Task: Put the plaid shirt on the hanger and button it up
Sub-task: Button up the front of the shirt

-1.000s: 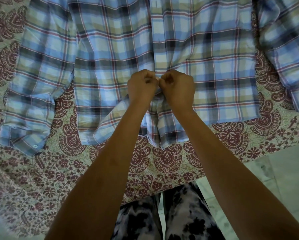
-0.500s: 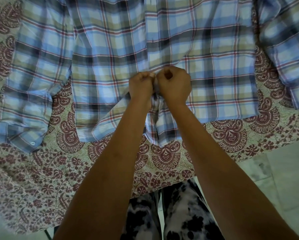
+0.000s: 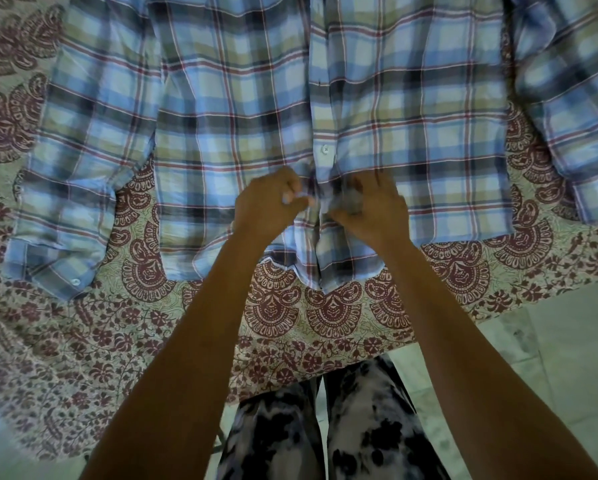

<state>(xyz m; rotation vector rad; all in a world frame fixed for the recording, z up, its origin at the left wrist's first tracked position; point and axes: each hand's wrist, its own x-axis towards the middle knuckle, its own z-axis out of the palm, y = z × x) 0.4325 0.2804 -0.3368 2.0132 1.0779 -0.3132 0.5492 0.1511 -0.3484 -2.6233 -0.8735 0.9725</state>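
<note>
The blue, green and red plaid shirt [image 3: 242,109] lies flat on a patterned bedspread [image 3: 145,334], front up, its sleeves spread out to both sides. A white button [image 3: 324,149] sits fastened on the centre placket. Just below it, my left hand [image 3: 268,206] pinches the left front edge near the hem. My right hand [image 3: 368,207] holds the right front edge beside it, fingers partly spread over the cloth. The two hands are slightly apart across the placket. No hanger is in view; the collar end is out of frame.
The bedspread's edge runs across the lower part of the view, with pale floor tiles [image 3: 550,358] to the right. My legs in black-and-white patterned trousers [image 3: 328,434] stand against the bed's edge. A cuff button [image 3: 75,281] shows on the left sleeve.
Both hands have dropped lower on the placket toward the hem and moved slightly apart. A fastened white button now shows where they were. The right hand's fingers have loosened.
</note>
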